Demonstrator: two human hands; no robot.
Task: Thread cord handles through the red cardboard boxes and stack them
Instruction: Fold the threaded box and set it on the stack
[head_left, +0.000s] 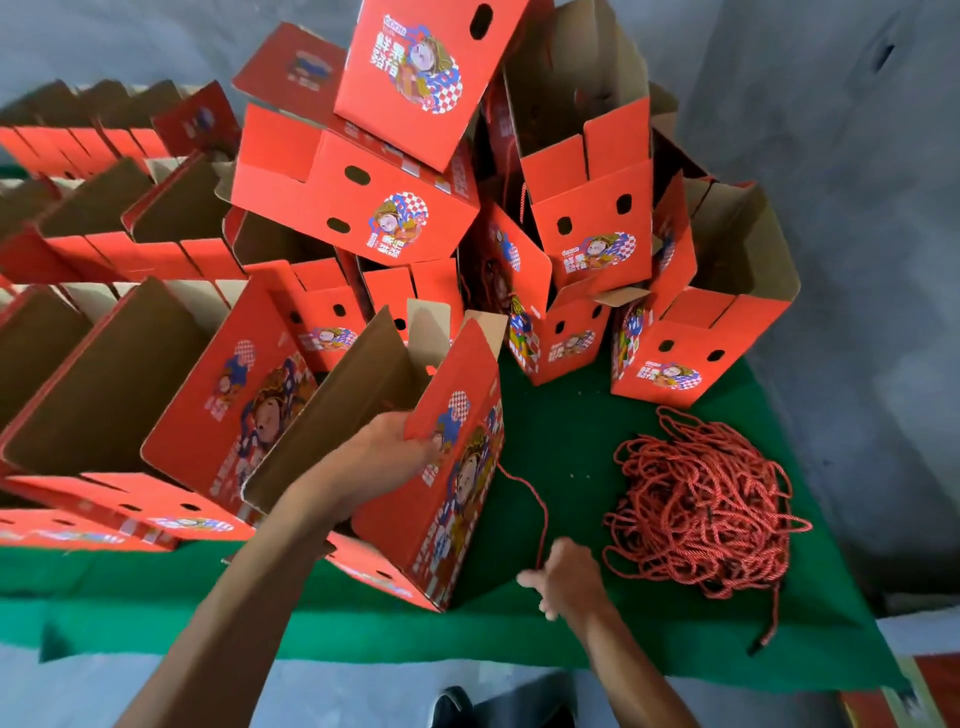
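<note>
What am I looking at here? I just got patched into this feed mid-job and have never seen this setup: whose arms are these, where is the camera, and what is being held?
There is no machine here: a person works with two bare hands, and the single picture comes from a wide-angle camera on their head, looking forward and down, which is why the arms enter from the bottom edge.

The left hand grips the top edge of an open red box standing on the green table cover. The right hand pinches a single red cord that runs up to the side of that box, so a handle is probably being threaded.

To the right lies a tangled pile of red cords. Behind it is a loose heap of boxes; their punched handle holes are visible. On the left, more open boxes stand in rows.
</note>
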